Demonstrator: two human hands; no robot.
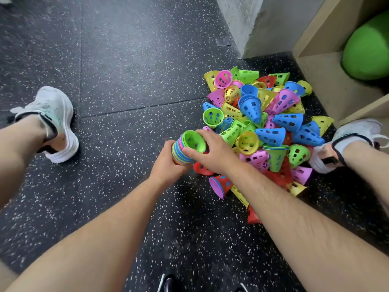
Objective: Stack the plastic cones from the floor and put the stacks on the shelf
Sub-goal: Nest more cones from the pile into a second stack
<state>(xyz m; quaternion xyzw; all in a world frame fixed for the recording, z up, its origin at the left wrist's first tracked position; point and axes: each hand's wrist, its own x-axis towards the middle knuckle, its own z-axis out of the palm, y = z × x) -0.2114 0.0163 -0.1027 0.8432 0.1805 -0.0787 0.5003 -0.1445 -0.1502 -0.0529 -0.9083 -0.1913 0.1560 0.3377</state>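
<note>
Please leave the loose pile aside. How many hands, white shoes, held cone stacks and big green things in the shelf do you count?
Hands: 2, left hand, right hand
White shoes: 2, left shoe, right shoe
Held cone stack: 1
Big green thing in the shelf: 1
Total: 6

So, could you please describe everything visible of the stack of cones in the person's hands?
The stack of cones is nested plastic, its rims showing as blue, yellow, pink and orange bands. It is tilted, wide ends towards the camera, beside the loose pile. The left hand grips it from below; the right hand holds the perforated green cone at its open end.
</note>
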